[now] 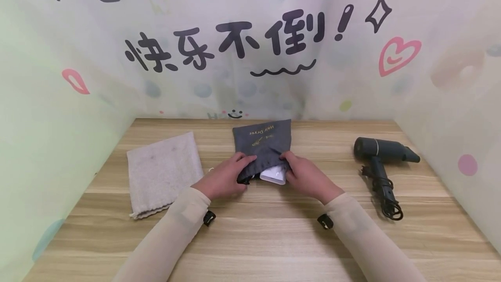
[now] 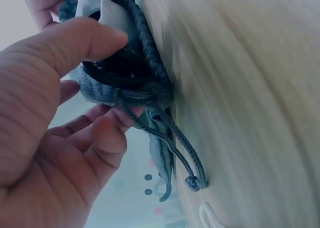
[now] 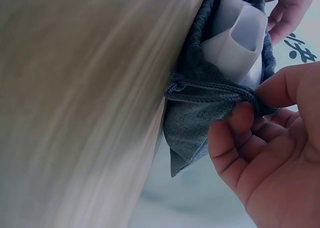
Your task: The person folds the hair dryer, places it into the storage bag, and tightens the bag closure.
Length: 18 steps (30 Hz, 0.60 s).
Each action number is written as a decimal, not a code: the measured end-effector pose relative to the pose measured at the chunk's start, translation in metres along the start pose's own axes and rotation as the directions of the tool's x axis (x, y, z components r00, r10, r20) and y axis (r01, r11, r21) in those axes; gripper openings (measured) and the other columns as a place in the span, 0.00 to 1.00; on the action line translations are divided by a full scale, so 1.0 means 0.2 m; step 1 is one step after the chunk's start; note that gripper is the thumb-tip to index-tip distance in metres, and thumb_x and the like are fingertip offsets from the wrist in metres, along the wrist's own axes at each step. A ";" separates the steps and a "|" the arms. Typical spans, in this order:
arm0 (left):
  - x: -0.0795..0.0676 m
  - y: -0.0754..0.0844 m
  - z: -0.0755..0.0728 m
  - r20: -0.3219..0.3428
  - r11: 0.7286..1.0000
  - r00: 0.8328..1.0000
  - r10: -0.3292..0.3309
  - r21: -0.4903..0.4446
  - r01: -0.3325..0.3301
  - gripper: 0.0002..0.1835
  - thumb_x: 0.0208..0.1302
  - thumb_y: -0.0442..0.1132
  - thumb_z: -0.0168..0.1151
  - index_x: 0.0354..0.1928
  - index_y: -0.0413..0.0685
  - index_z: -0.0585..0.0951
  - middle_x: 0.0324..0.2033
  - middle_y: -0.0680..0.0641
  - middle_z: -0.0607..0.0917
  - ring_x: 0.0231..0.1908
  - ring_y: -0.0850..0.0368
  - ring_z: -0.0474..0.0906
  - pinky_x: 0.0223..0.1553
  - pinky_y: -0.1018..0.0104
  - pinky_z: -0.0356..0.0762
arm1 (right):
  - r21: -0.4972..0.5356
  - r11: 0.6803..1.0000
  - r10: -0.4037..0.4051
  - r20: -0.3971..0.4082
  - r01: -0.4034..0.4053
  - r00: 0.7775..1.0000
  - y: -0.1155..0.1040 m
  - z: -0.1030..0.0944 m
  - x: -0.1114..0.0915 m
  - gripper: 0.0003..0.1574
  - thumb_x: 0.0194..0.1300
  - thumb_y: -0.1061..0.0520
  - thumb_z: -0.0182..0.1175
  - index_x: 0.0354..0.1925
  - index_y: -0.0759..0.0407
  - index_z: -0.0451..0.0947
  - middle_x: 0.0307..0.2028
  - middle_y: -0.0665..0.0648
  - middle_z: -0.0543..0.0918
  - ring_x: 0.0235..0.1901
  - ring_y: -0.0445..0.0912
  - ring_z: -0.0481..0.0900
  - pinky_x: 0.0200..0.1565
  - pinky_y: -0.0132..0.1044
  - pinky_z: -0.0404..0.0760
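A dark grey drawstring pouch (image 1: 263, 145) with gold "Hair Dryer" lettering lies on the table, its mouth facing the person. White folded paper (image 3: 229, 54) pokes out of the mouth. Beside it, a black object (image 2: 117, 70) shows inside the opening; its kind is unclear. My left hand (image 1: 225, 177) grips the left side of the mouth, thumb over the opening and fingers outside. At the opposite side, my right hand (image 1: 311, 179) pinches the pouch edge near its knotted cord (image 3: 210, 94). The pouch hides whatever lies deeper inside.
A folded light grey towel (image 1: 164, 173) lies on the left of the wooden table (image 1: 254, 243). On the right lies a dark hair dryer (image 1: 381, 149), its cable (image 1: 387, 197) wound round the handle. A printed cloth backdrop (image 1: 219, 86) stands behind the table.
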<state>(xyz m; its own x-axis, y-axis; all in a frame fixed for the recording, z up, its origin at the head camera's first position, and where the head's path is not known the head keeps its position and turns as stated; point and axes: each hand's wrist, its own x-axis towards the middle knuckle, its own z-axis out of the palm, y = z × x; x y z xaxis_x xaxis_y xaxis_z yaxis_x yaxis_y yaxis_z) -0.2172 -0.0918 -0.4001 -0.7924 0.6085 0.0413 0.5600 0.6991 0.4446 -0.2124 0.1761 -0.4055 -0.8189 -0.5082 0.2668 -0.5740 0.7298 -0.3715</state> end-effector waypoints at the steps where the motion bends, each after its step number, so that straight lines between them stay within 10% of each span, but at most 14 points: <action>1: 0.00 0.00 0.00 -0.010 1.000 1.000 0.001 0.004 -0.001 0.44 0.55 0.38 0.72 0.74 0.50 0.64 0.60 0.46 0.70 0.51 0.51 0.76 0.53 0.58 0.75 | 0.004 1.000 0.005 0.000 -0.005 1.000 0.00 0.00 0.00 0.21 0.62 0.68 0.54 0.55 0.67 0.71 0.43 0.64 0.84 0.35 0.49 0.81 0.39 0.45 0.79; 18: 0.03 -0.02 -0.01 -0.220 0.993 0.969 -0.114 -0.007 0.115 0.29 0.60 0.36 0.69 0.64 0.42 0.75 0.45 0.44 0.81 0.45 0.49 0.80 0.51 0.55 0.77 | 0.099 0.995 0.023 -0.002 -0.023 1.000 -0.03 -0.01 0.02 0.25 0.65 0.67 0.49 0.60 0.70 0.72 0.55 0.67 0.80 0.54 0.55 0.78 0.52 0.51 0.77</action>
<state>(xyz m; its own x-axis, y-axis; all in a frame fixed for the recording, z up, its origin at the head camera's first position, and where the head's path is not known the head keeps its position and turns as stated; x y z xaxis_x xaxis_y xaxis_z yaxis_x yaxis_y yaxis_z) -0.2237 -0.0919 -0.3987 -0.8847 0.4273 0.1866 0.4634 0.7620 0.4522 -0.2116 0.1698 -0.4010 -0.8321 -0.4900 0.2600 -0.5526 0.6924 -0.4639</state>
